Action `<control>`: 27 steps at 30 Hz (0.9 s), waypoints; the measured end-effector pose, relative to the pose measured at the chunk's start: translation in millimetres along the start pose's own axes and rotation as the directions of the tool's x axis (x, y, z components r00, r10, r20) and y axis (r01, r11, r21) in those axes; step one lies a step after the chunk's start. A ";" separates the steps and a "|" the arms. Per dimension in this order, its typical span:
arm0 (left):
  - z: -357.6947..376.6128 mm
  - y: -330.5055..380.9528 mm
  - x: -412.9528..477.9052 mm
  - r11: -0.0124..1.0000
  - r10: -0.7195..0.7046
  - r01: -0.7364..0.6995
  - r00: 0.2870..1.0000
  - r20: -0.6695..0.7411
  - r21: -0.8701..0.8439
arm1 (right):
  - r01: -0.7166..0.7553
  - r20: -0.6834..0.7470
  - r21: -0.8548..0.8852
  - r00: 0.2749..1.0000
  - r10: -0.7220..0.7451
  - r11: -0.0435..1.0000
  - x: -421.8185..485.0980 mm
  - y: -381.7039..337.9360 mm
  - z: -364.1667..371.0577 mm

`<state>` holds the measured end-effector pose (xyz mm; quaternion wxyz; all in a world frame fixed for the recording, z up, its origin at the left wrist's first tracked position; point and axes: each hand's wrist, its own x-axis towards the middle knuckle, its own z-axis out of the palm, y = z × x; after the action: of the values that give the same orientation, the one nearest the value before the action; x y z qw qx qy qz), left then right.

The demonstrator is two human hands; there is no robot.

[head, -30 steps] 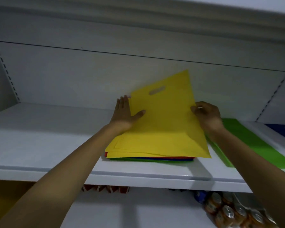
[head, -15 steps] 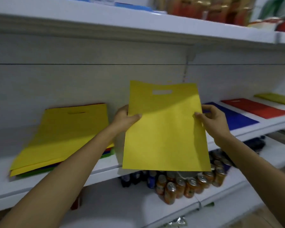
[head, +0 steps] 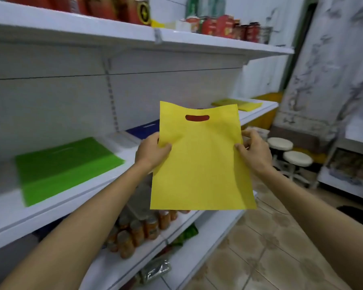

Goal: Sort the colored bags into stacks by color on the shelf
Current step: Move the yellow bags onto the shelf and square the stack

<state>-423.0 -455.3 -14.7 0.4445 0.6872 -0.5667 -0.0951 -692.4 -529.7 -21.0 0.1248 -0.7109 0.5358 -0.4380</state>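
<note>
Right now the person holds a yellow bag [head: 201,164] up in the air with both hands, out in front of the white shelf [head: 6,218] and not touching it. The left hand [head: 152,152] pinches the bag's left edge, with the thumb on the front and the other fingers curled behind. The right hand [head: 254,151] pinches the right edge the same way, thumb on the front and fingers bent round the back. The bag hangs flat and upright, with its handle hole [head: 197,118] at the top, and something red shows through that hole. On the shelf to the left lies a green bag [head: 65,166], flat. Further along, just behind the left hand, lies a dark blue bag [head: 145,128]. At the far end of the shelf is a yellow pile [head: 237,104], well apart from the bag in the hands. Below the held bag, on the lower shelf [head: 197,231], orange cans [head: 138,229] stand close together. The top shelf [head: 92,26] holds red jars [head: 224,26]. Two round white stools [head: 298,159] stand on the tiled floor [head: 270,248] to the right
</note>
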 end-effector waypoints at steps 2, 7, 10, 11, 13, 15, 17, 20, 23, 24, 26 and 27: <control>31.8 20.2 7.2 0.998 0.026 -0.024 0.999 0.043 -0.055 | -0.042 -0.033 -0.018 0.999 0.042 0.999 6.4 29.4 -21.2; 102.4 63.4 29.8 0.988 0.078 -0.060 0.989 0.127 -0.140 | -0.152 -0.110 -0.031 0.983 0.148 0.988 24.3 86.0 -58.6; 145.0 79.9 57.4 0.980 0.110 -0.079 0.980 0.166 -0.183 | -0.210 -0.150 -0.047 0.968 0.200 0.977 43.0 120.1 -69.0; 156.1 85.0 65.7 0.976 0.119 -0.083 0.978 0.173 -0.203 | -0.219 -0.160 -0.052 0.965 0.209 0.974 49.3 128.7 -71.5; 176.9 93.7 83.0 0.967 0.136 -0.092 0.975 0.176 -0.238 | -0.242 -0.178 -0.024 0.956 0.234 0.970 63.5 143.7 -74.7; 207.5 105.9 110.9 0.954 0.155 -0.098 0.971 0.184 -0.284 | -0.283 -0.220 0.032 0.934 0.283 0.959 90.5 165.3 -78.2; 235.5 117.6 140.8 0.940 0.173 -0.100 0.963 0.205 -0.325 | -0.321 -0.266 0.084 0.905 0.331 0.944 118.6 186.1 -80.9; 271.2 135.3 187.2 0.927 0.206 -0.112 0.949 0.237 -0.358 | -0.355 -0.300 0.103 0.880 0.369 0.929 160.2 212.7 -86.8; 303.0 151.5 234.2 0.912 0.245 -0.135 0.936 0.251 -0.388 | -0.356 -0.327 0.123 0.867 0.377 0.926 200.7 234.4 -93.9; 313.7 155.9 249.7 0.909 0.249 -0.137 0.936 0.248 -0.395 | -0.353 -0.338 0.131 0.862 0.377 0.926 213.0 240.5 -96.4; 333.7 164.4 275.4 0.901 0.237 -0.102 0.930 0.280 -0.422 | -0.352 -0.355 0.142 0.854 0.380 0.925 234.6 253.8 -101.5; 342.4 168.9 284.5 0.894 0.227 -0.075 0.926 0.302 -0.441 | -0.356 -0.359 0.145 0.851 0.384 0.923 244.0 260.9 -104.2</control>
<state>-660.9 -866.9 12.0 0.4820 0.5003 -0.6541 -0.2992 -931.2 -814.8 -9.5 0.1264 -0.4906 0.6602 -0.5545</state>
